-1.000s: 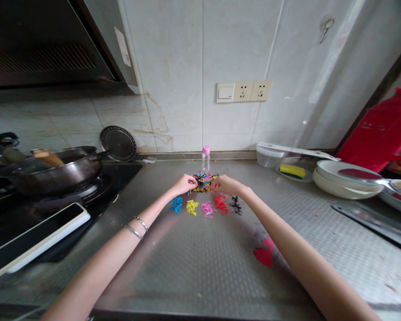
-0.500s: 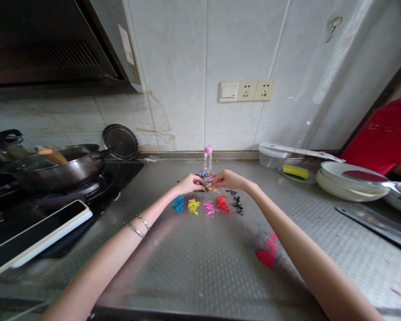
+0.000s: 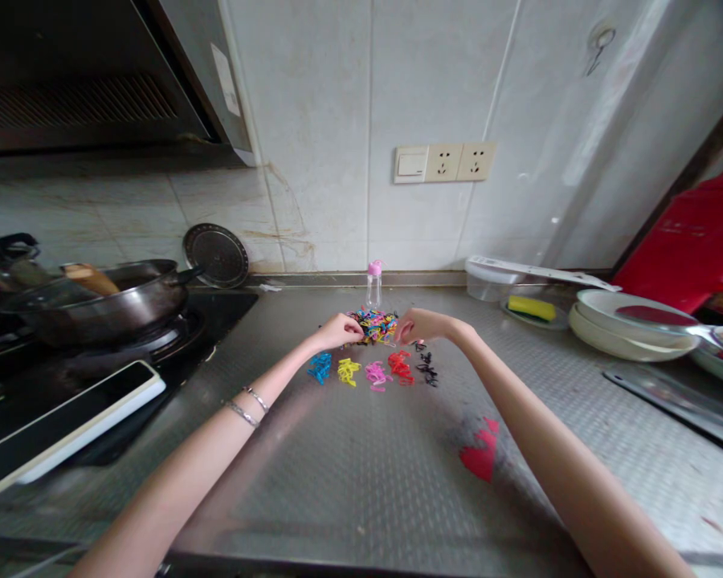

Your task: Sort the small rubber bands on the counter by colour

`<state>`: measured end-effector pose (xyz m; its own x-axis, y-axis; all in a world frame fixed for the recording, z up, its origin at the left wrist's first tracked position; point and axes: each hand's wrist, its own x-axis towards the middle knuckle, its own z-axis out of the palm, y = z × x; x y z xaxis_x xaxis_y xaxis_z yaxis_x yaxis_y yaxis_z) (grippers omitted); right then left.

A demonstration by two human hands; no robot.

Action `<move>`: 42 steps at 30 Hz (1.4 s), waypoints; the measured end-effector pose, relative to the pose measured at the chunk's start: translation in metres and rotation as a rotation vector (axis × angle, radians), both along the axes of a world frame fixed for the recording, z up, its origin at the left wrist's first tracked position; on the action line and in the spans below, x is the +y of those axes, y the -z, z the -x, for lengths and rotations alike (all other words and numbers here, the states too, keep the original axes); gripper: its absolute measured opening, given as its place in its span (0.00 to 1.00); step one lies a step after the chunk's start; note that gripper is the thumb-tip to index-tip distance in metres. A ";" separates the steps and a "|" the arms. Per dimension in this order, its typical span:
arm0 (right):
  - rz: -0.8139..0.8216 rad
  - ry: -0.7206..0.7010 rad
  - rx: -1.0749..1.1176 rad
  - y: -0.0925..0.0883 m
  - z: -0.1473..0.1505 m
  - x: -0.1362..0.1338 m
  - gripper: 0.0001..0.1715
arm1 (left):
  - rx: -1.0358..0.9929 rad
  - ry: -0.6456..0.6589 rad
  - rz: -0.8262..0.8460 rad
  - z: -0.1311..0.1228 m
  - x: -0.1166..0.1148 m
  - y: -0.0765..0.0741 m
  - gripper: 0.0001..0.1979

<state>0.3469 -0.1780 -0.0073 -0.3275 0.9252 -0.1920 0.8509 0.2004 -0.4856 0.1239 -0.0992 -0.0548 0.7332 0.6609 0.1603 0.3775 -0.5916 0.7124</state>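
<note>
A heap of small mixed-colour rubber bands [image 3: 376, 325] lies on the metal counter. My left hand [image 3: 341, 330] is at the heap's left edge, thumb and fingers pinched together; whatever they hold is too small to make out. Just off the right edge is my right hand [image 3: 420, 325], bent at the wrist with its fingers closed and their tips partly hidden. In front of the heap sit sorted piles in a row: blue bands [image 3: 320, 367], yellow bands [image 3: 348, 370], pink bands [image 3: 376, 374], red bands [image 3: 401, 368] and black bands [image 3: 426, 369].
Behind the heap stands a clear bottle with a pink cap [image 3: 374, 282]. On the left are a pan [image 3: 105, 305] on the stove and a white-edged phone-like device [image 3: 72, 421]. To the right are a yellow sponge [image 3: 531, 308], bowls [image 3: 630, 341] and a knife [image 3: 668, 405].
My hands have drawn apart: the left has shifted slightly left and the right has moved right, uncovering more of the mixed heap between them.
</note>
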 end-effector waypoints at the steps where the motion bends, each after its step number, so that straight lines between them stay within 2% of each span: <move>1: -0.058 0.028 -0.015 0.001 0.000 0.000 0.16 | -0.004 -0.001 0.004 0.001 0.001 0.000 0.13; 5: -0.222 0.051 -0.059 0.012 0.006 0.004 0.17 | -0.008 -0.022 0.018 0.004 0.004 -0.002 0.13; 9: -0.255 0.026 -0.074 0.028 0.013 0.010 0.18 | 0.006 -0.070 0.056 0.012 0.009 -0.008 0.12; 13: -0.277 0.029 -0.063 0.037 0.015 0.014 0.19 | 0.001 -0.139 0.059 0.024 0.020 -0.013 0.12; 18: -0.316 0.011 -0.076 0.038 0.016 0.014 0.17 | -0.013 -0.239 0.090 0.043 0.034 -0.012 0.10; 23: -0.311 0.022 -0.073 0.028 0.020 0.008 0.17 | 0.059 -0.261 0.099 0.059 0.041 -0.017 0.12; 28: -0.325 -0.048 0.036 0.016 0.027 0.005 0.18 | 0.148 -0.167 0.150 0.067 0.042 -0.022 0.13; 34: -0.184 -0.242 0.074 0.022 0.038 0.007 0.16 | 0.164 -0.039 0.150 0.061 0.041 -0.017 0.12; 38: -0.093 -0.228 0.077 0.024 0.042 0.005 0.18 | 0.140 0.001 0.173 0.052 0.035 -0.012 0.12; 42: -0.119 -0.223 0.094 0.020 0.042 0.002 0.18 | 0.105 0.060 0.206 0.046 0.028 -0.008 0.12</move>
